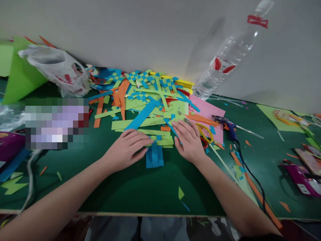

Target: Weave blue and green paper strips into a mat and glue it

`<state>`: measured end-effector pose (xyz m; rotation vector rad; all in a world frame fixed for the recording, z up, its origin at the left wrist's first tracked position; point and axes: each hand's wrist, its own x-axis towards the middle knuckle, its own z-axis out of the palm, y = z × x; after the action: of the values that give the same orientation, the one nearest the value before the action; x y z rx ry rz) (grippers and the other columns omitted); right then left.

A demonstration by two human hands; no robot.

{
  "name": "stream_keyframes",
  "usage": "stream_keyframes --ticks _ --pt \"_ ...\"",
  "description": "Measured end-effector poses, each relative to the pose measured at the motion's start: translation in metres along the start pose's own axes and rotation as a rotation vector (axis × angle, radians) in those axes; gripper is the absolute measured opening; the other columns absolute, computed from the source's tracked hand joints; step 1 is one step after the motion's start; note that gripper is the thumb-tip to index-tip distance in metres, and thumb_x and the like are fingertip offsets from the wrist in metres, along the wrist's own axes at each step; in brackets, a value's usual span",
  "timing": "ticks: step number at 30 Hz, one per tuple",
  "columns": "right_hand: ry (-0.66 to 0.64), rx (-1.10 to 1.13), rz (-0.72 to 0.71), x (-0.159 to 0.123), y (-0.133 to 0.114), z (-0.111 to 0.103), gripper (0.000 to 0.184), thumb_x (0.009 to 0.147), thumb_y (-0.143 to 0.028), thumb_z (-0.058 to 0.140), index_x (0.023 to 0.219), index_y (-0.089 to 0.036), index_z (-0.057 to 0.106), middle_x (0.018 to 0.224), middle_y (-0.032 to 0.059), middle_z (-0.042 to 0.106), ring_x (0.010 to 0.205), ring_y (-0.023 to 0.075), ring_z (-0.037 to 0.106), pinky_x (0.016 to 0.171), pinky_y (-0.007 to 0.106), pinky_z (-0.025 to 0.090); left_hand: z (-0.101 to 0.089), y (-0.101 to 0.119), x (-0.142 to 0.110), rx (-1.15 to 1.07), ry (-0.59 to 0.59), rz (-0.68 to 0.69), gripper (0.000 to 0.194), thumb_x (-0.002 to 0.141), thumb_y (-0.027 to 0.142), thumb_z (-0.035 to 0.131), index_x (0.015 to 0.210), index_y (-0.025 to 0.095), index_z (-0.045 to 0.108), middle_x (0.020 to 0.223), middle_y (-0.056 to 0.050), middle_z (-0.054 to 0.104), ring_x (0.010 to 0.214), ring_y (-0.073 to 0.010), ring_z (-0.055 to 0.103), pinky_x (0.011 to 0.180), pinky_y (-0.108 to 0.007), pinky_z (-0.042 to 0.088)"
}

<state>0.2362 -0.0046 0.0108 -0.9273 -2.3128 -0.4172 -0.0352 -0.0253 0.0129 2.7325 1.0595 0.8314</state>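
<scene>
My left hand (129, 147) has its fingertips and thumb closed around the left end of a green paper strip (164, 141). The strip crosses a piece of blue paper (154, 157) cut into bands, which lies flat on the table; one blue band passes over the green. To the right, my right hand (188, 140) rests with fingers stretched out and slightly apart, low over loose paper strips. Beside it lie scissors with yellow handles (206, 133), their blades partly under the fingers. A wide blue strip (142, 115) extends up from my left hand.
Behind the hands is a heap of green, blue and orange strips with checkered woven pieces (144, 78). A tall plastic bottle (223, 60) leans on the wall. A glue gun (229, 127) with its cord lies right, a plastic bag (62, 72) left. Paper scraps dot the green table (120, 194).
</scene>
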Motion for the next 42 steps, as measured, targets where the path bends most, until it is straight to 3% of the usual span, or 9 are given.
stream_keyframes --ticks 4,10,14,18,22,28,34,39,42 --pt "-0.028 0.078 -0.209 0.002 -0.021 -0.011 0.043 0.092 -0.007 0.044 0.132 -0.015 0.055 0.138 0.0056 0.06 0.14 0.0188 0.044 0.125 0.045 0.024 -0.006 0.0 -0.001 -0.131 0.105 -0.283 0.04 0.098 0.029 0.046 0.137 0.021 0.044 0.113 -0.006 0.072 0.11 -0.0209 0.065 0.094 -0.036 0.051" --pt "-0.212 0.144 -0.465 0.008 -0.039 -0.015 0.045 0.097 -0.011 0.038 0.141 -0.015 0.048 0.148 -0.0028 0.049 0.14 0.0089 0.041 0.125 0.033 0.023 -0.01 -0.004 0.001 -0.542 -0.012 -0.396 0.044 0.094 0.05 0.052 0.126 0.02 0.057 0.105 -0.007 0.075 0.092 -0.0209 0.072 0.077 -0.031 0.059" --pt "-0.236 0.174 -0.487 0.008 -0.045 -0.01 0.045 0.098 -0.013 0.038 0.142 -0.014 0.047 0.147 -0.0021 0.051 0.137 0.0067 0.044 0.123 0.029 0.028 -0.008 -0.003 0.004 -0.712 -0.011 -0.506 0.046 0.081 0.052 0.068 0.112 0.019 0.066 0.097 -0.008 0.075 0.088 -0.0218 0.072 0.077 -0.032 0.06" --pt "-0.156 0.195 -0.416 0.003 -0.043 -0.004 0.04 0.097 -0.012 0.042 0.135 -0.016 0.054 0.141 -0.0013 0.058 0.132 0.0085 0.05 0.124 0.032 0.025 -0.008 -0.004 0.006 -0.692 0.067 -0.638 0.046 0.077 0.05 0.073 0.11 0.019 0.067 0.09 -0.006 0.075 0.082 -0.0215 0.072 0.076 -0.033 0.06" --pt "-0.044 0.184 -0.175 0.0 -0.035 0.001 0.034 0.092 -0.014 0.05 0.125 -0.013 0.06 0.128 0.008 0.067 0.127 0.0197 0.056 0.123 0.046 0.027 -0.01 -0.015 0.002 -0.671 0.171 -0.729 0.048 0.076 0.049 0.073 0.114 0.02 0.066 0.094 -0.006 0.074 0.086 -0.0221 0.072 0.077 -0.034 0.06" --pt "-0.182 0.24 0.161 -0.001 -0.026 0.013 0.029 0.098 -0.025 0.047 0.125 -0.019 0.057 0.125 0.0073 0.068 0.125 0.0228 0.057 0.121 0.056 0.021 -0.007 -0.031 -0.007 -0.588 0.33 -0.788 0.041 0.078 0.044 0.073 0.112 0.022 0.066 0.09 -0.005 0.073 0.087 -0.0217 0.071 0.081 -0.035 0.06" --pt "-0.219 0.363 0.275 0.006 -0.022 0.021 0.031 0.099 -0.035 0.048 0.125 -0.021 0.055 0.111 0.0061 0.072 0.115 0.0229 0.061 0.119 0.055 0.019 -0.004 -0.035 -0.003 -0.337 0.317 -0.79 0.026 0.082 0.033 0.066 0.103 0.018 0.07 0.095 -0.007 0.075 0.091 -0.0216 0.07 0.081 -0.036 0.056" --pt "-0.284 0.368 0.291 0.018 -0.024 0.023 0.024 0.096 -0.029 0.048 0.114 -0.02 0.061 0.115 0.0074 0.068 0.116 0.0239 0.058 0.117 0.054 0.019 -0.008 -0.029 -0.002 -0.245 0.325 -0.738 0.022 0.085 0.032 0.06 0.098 0.019 0.072 0.081 -0.003 0.073 0.063 -0.0132 0.059 0.055 -0.023 0.043" --pt "-0.335 0.331 0.301 0.025 -0.03 0.027 0.022 0.092 -0.019 0.047 0.104 -0.02 0.065 0.113 0.0064 0.068 0.116 0.0244 0.056 0.116 0.054 0.017 -0.014 -0.02 -0.002 -0.278 0.344 -0.732 0.021 0.088 0.033 0.058 0.096 0.02 0.072 0.082 -0.001 0.072 0.056 -0.0089 0.051 0.05 -0.021 0.037"
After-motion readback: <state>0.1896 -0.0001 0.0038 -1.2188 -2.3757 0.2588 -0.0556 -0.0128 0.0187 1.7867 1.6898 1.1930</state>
